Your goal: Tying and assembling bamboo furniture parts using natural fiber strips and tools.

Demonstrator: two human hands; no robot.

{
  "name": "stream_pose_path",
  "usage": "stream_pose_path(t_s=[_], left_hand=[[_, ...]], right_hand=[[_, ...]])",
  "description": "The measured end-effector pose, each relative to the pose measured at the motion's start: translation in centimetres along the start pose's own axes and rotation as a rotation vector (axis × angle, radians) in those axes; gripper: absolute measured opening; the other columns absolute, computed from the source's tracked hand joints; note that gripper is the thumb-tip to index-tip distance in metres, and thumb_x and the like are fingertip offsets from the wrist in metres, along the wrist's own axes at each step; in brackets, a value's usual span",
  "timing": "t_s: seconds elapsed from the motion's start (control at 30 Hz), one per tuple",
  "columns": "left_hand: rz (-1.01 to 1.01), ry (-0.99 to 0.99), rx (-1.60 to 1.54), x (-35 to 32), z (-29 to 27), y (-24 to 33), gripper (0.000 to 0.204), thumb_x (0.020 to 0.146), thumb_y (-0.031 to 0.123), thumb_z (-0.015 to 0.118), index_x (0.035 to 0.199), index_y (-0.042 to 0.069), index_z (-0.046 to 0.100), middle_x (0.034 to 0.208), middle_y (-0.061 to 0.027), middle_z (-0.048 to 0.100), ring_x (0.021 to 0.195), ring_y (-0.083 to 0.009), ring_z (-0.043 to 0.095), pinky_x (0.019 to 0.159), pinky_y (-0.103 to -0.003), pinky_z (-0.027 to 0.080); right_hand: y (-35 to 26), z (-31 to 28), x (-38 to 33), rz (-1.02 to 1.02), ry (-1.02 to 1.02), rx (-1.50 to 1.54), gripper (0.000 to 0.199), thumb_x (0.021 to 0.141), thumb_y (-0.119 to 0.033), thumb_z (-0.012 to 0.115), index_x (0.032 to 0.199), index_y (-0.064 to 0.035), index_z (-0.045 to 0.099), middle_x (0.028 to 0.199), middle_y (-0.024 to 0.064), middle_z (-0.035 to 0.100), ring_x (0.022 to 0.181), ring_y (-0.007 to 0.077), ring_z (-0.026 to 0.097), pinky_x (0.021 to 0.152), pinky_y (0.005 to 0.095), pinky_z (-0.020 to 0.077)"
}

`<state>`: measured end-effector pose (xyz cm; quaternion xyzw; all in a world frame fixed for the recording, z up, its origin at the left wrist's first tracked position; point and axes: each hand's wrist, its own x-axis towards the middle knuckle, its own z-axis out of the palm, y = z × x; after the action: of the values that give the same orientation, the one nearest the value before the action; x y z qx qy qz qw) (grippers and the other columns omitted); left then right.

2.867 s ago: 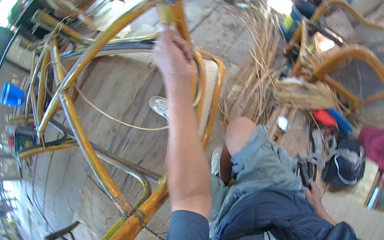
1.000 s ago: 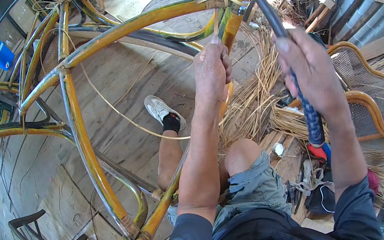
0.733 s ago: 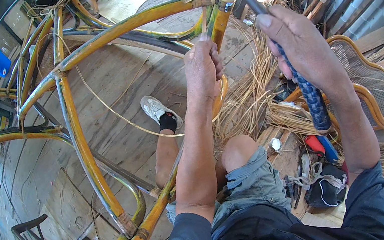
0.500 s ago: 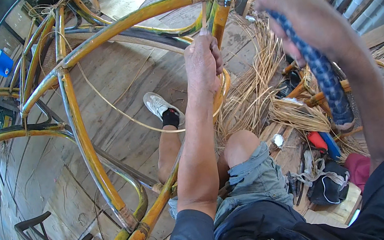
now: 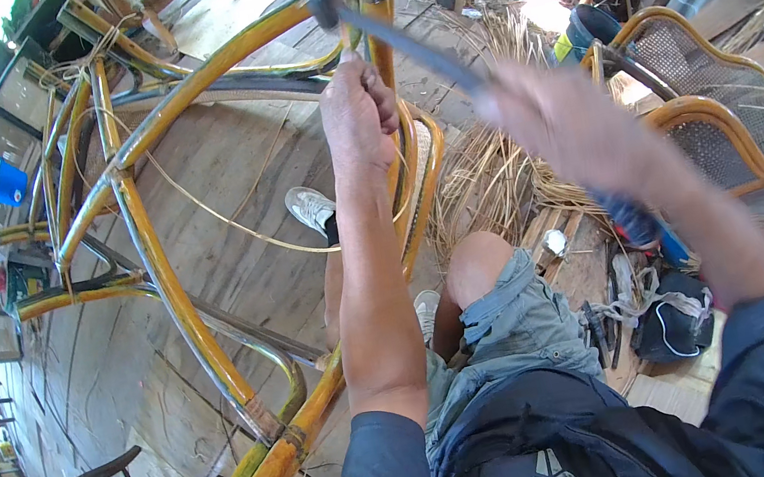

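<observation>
The right hand (image 5: 565,122), blurred, wraps round the handle of a hammer (image 5: 411,50); the left hand (image 5: 356,111) is closed in a fist on a pale strip (image 5: 347,42). Ahead and to the left, the cane frame (image 5: 164,275) spreads over the plank floor (image 5: 223,194), glossy yellow-brown with green streaks and bound joints. Half a second ago the hammer's head was cut off by the top edge; now it shows just above the left hand. Farther left sits a blue bucket (image 5: 4,183), its inside hidden.
</observation>
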<state>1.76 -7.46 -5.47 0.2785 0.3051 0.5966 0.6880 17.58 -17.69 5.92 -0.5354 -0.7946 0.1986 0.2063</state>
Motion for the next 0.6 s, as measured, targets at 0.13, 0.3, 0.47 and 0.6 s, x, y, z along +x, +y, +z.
stream_pose_path(t_s=[0.13,0.3,0.47,0.6], left_hand=[[-0.059,-0.032,0.0,0.0,2.3,-0.8,0.031,0.092,0.03,0.046,0.065,0.016,0.039,0.051,0.0073,0.027,0.039,-0.0049,0.02,0.036,-0.023,0.013],[-0.076,0.038,0.087,-0.5,1.7,0.2,0.033,0.092,0.033,0.045,0.064,0.017,0.037,0.051,0.0072,0.024,0.039,-0.005,0.02,0.036,-0.023,0.012],[-0.064,0.137,0.165,-0.3,2.7,-0.4,0.034,0.092,0.037,0.047,0.066,0.017,0.036,0.053,0.0063,0.025,0.041,-0.006,0.021,0.035,-0.022,0.013],[-0.053,0.042,0.158,-0.7,2.5,0.9,0.032,0.092,0.035,0.047,0.066,0.017,0.039,0.053,0.0065,0.025,0.042,-0.0063,0.02,0.035,-0.021,0.015]], right_hand=[[10.9,9.7,-15.2,0.111,0.19,-0.199,0.027,0.088,-0.031,0.056,0.087,-0.004,0.052,0.063,0.0177,0.055,0.058,0.0364,0.059,0.047,0.0445,0.0443],[18.2,20.6,-35.6,0.95,-0.072,-0.047,0.027,0.085,-0.034,0.058,0.085,-0.0065,0.055,0.08,0.0214,0.062,0.076,0.0404,0.059,0.067,0.0489,0.0451],[18.3,23.9,-45.2,0.807,-0.021,-0.062,0.019,0.088,-0.025,0.053,0.094,-0.008,0.056,0.085,0.0189,0.059,0.083,0.0376,0.057,0.068,0.0452,0.0449],[18.6,21.1,-41.3,0.852,0.143,-0.029,0.014,0.083,-0.015,0.059,0.094,-0.0067,0.059,0.091,0.0153,0.058,0.086,0.036,0.055,0.071,0.0425,0.0444]])
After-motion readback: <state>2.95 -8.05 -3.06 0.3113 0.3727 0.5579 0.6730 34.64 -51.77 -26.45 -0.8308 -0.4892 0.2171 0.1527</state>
